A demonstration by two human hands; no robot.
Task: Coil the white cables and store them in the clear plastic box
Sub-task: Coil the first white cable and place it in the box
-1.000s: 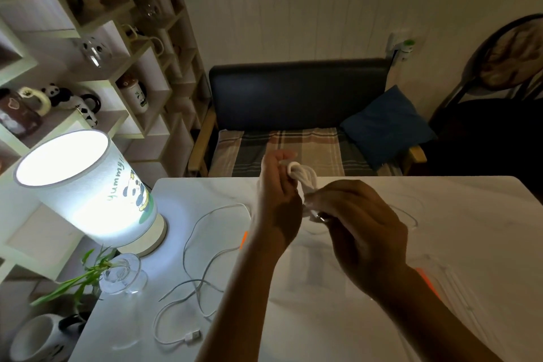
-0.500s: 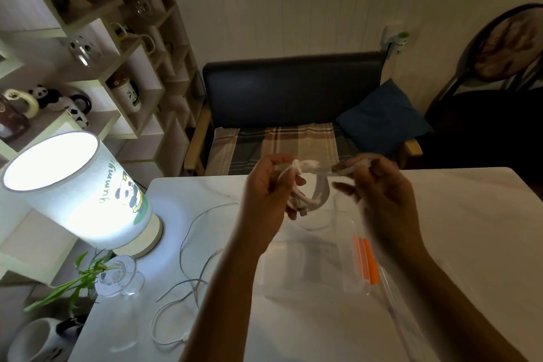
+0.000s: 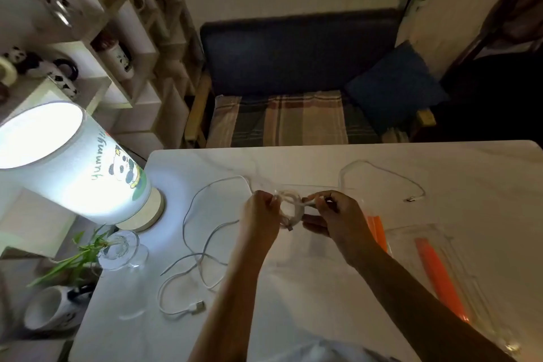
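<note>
White marble-look table top [image 3: 338, 317] carries everything, so the work stays within easy reach of both arms. On its left edge the glowing cylindrical panda-print lamp [image 3: 73, 167] throws the only strong light, which likely explains why the coiling happens toward that side. The clear plastic box with orange latches [image 3: 346, 247] sits under and just beyond the hands, open side up as far as I can tell, ready to receive a bundle dropped straight down. To its right lies what looks like its clear lid with an orange strip [image 3: 440, 276].

A loose white cable with a USB plug [image 3: 194, 258] sprawls left of the box; another thin white cable [image 3: 382, 170] trails near the far edge, both uncoiled.

The small white cable coil [image 3: 289, 209] hangs above the box: the left hand [image 3: 260, 214] pinches its loops together while the right hand [image 3: 332, 214] pinches the free end, probably to wrap or tuck it.
</note>
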